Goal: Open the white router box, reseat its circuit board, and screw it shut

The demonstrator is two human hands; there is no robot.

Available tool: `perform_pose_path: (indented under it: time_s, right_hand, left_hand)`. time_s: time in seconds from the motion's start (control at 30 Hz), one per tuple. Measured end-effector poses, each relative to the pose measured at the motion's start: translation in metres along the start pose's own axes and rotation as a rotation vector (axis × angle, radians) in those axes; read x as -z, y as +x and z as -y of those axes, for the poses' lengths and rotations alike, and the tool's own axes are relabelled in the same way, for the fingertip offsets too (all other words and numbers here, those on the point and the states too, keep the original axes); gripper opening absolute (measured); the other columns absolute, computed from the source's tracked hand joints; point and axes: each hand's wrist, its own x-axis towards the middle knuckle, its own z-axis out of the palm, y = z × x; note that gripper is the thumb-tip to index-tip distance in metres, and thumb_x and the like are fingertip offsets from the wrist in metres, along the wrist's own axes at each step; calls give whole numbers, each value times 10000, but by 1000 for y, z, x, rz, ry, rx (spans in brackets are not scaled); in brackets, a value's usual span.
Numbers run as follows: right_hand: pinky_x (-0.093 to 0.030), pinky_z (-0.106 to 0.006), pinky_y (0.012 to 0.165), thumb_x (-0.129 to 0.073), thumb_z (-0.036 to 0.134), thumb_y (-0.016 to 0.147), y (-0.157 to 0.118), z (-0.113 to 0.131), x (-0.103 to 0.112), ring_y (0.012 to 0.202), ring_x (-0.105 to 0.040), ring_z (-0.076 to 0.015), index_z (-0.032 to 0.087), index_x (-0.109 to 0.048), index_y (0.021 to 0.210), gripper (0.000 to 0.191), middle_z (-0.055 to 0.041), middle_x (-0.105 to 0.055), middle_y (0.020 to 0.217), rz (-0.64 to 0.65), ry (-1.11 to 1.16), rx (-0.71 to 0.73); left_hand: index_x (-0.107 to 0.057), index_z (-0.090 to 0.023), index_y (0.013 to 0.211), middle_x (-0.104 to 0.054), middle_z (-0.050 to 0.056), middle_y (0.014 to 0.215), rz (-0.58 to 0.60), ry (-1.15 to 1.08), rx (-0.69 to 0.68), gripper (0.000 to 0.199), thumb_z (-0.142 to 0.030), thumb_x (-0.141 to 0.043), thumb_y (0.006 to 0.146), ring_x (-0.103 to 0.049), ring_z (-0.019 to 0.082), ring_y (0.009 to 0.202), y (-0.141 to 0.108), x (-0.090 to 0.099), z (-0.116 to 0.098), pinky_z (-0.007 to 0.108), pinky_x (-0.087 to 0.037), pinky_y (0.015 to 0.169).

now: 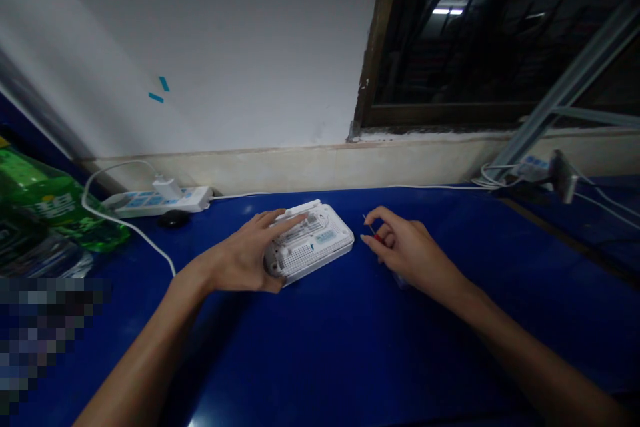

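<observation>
A white plastic device [327,233], a flat box with rounded corners, vent holes and a pale label, lies on the blue table with its vented face up. My left hand [247,250] grips its left end, thumb along the near edge and fingers reaching over the top and far side. Just right of the box, and apart from it, my right hand [400,240] is closed on a small screwdriver [379,237] with a thin metal shaft and a red part. The rest of its handle is mostly hidden in the palm.
Green plastic bottles [55,200] stand at the left. A white power strip [197,199] with a plugged-in charger lies along the wall, a black mouse-like object [173,219] in front. At the right are a phone-like object [564,177], cables and a metal frame [560,93].
</observation>
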Motion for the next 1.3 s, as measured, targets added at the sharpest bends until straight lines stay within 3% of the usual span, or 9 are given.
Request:
perform_pose_path:
  time_s: [0.17, 0.4, 0.47, 0.53, 0.63, 0.73, 0.9, 1.07, 1.3]
  right_hand:
    - [-463, -349, 651, -659, 207, 839, 23, 5, -12, 754, -672, -237, 206, -670, 886, 48, -68, -710, 819, 47, -312, 63]
    - [-485, -351, 697, -625, 189, 844, 22, 2, -16, 823, -667, -242, 202, -711, 926, 119, -85, -711, 891, 128, -372, 107]
    - [-509, -368, 807, -586, 153, 858, 16, 2, -6, 925, -667, -242, 212, -699, 1096, 270, -84, -714, 978, 131, -309, 147]
    - [-483, -396, 982, -595, 122, 835, 12, 4, 6, 1151, -610, -251, 246, -538, 1397, 579, -88, -664, 1234, 164, -228, 257]
    - [-340, -476, 1169, -776, 357, 768, 12, 6, 17, 1475, -303, -311, 315, -203, 1595, 1007, -75, -283, 1638, 343, -134, 379]
    - [-246, -546, 1207, -824, 559, 685, 24, 9, 13, 1520, -176, -357, 308, -120, 1614, 1192, -89, -158, 1682, 394, -103, 386]
    - [-325, -530, 1147, -853, 500, 674, 42, 14, -2, 1402, -393, -353, 323, -295, 1576, 1075, -86, -421, 1569, 417, -27, 481]
    - [-356, -540, 1073, -892, 475, 615, 39, 16, -2, 1285, -463, -365, 336, -372, 1542, 1072, -78, -516, 1483, 335, -50, 486]
    - [-352, -476, 1051, -847, 497, 679, 33, 15, 0, 1260, -474, -330, 310, -494, 1444, 863, -61, -570, 1418, 304, -62, 523]
  left_hand:
    - [-214, -370, 1585, -457, 139, 1476, -116, 0, 65, 1015, -521, -765, 746, -473, 402, 1321, 5, -10, 5, 585, -404, 1077]
    - [-247, -362, 1575, -449, 121, 1470, -201, -130, 18, 1063, -579, -813, 702, -463, 358, 1314, 14, -19, 8, 535, -409, 1081]
    - [-279, -362, 1562, -450, 105, 1485, -212, -173, -18, 1057, -552, -834, 683, -451, 360, 1324, 15, -19, 10, 551, -395, 1088]
    - [-304, -354, 1552, -458, 102, 1485, -216, -205, -56, 1059, -531, -849, 662, -449, 371, 1322, 15, -18, 11, 575, -386, 1087]
    - [-303, -341, 1555, -467, 110, 1482, -209, -228, -103, 1081, -524, -855, 644, -441, 384, 1323, 16, -18, 9, 601, -373, 1083]
    - [-286, -339, 1562, -481, 103, 1475, -197, -227, -132, 1081, -510, -850, 655, -438, 366, 1320, 17, -19, 3, 583, -374, 1085]
    - [-240, -368, 1572, -471, 68, 1507, -193, -187, -162, 1087, -485, -844, 675, -464, 339, 1263, 18, -18, -3, 559, -378, 1075]
    - [-242, -353, 1573, -435, 60, 1539, -223, -163, -211, 1100, -490, -850, 667, -455, 326, 1277, 20, -20, -3, 512, -374, 1079]
    - [-279, -314, 1563, -471, 81, 1493, -243, -159, -202, 1090, -482, -854, 653, -444, 331, 1267, 21, -24, -2, 500, -401, 1057]
